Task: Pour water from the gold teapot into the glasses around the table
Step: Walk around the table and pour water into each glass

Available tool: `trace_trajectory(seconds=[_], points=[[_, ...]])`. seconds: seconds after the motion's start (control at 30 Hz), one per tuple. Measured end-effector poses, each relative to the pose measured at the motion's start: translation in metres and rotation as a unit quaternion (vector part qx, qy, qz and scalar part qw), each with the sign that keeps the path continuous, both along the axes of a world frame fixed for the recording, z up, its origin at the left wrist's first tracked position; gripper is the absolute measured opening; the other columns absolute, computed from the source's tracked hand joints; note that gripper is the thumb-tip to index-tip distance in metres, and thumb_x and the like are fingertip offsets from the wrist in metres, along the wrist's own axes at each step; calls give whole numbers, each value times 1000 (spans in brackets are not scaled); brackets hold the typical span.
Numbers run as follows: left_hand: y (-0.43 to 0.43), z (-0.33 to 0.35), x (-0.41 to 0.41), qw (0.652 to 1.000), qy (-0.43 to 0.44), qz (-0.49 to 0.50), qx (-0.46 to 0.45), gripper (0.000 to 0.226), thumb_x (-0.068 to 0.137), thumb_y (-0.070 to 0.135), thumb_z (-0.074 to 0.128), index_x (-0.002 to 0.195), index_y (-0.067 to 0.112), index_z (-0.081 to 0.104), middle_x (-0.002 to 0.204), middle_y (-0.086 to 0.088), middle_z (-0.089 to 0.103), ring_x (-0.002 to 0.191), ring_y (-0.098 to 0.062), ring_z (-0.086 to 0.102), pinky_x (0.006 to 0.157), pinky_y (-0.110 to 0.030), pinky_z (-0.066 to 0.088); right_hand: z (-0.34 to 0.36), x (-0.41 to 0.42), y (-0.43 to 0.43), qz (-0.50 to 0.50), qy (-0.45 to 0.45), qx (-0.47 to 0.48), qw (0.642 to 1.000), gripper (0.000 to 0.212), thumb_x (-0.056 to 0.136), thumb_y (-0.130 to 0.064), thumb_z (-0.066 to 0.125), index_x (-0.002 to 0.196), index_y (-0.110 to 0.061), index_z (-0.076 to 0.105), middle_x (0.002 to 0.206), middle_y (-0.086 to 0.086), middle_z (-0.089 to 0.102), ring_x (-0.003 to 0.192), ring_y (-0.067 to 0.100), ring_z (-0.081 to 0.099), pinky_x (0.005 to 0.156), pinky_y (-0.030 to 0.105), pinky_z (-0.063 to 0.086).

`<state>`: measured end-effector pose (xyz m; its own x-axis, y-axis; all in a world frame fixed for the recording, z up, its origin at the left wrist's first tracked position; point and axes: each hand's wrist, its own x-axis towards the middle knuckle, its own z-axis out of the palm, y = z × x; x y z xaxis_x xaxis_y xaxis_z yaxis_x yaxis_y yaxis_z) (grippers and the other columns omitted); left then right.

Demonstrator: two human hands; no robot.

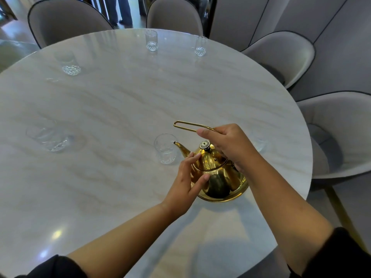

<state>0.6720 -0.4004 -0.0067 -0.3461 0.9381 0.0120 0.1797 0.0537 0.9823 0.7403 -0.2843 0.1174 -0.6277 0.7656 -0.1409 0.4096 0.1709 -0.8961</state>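
The gold teapot [218,177] is tilted to the left, its spout tip at the rim of a clear glass [165,148] on the round marble table [120,109]. My right hand [226,143] is closed on the teapot's thin wire handle. My left hand [188,177] rests with spread fingers against the pot's side and lid rim. More glasses stand around the table: one at the left [49,137], one at the far left [68,63], two at the back [151,40] [200,46]. Another glass [260,143] is partly hidden behind my right hand.
Grey upholstered chairs ring the table: two at the back [66,19] [173,16] and two on the right [281,55] [341,133]. A person's legs [120,9] stand beyond the far chairs. The table edge curves close on the right.
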Motion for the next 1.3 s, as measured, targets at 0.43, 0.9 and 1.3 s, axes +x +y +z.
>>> trace_trajectory(seconds=[0.43,0.9,1.3], points=[[3,-7,2,999,-44,9,17,49,86,50,51,130,45,28,152,10,23,135,9,25,97,-12,38,5,-9,1,28,-51,35,998,42,83,-41,66,61,-11,48,49,-1,32,32,3,26,45,23,27],[8,-8,1,997,-74,7,18,55,80,62,53,127,46,30,150,3,28,138,-14,33,105,-41,43,9,-14,4,45,-70,59,995,46,84,-43,65,54,-16,44,46,-5,31,33,3,26,42,17,27],[10,-8,2,996,-91,13,19,58,76,67,55,126,49,30,150,1,30,137,-19,35,106,-46,41,12,-17,1,49,-80,66,993,43,84,-43,65,60,-10,51,48,-3,34,43,10,31,47,23,30]])
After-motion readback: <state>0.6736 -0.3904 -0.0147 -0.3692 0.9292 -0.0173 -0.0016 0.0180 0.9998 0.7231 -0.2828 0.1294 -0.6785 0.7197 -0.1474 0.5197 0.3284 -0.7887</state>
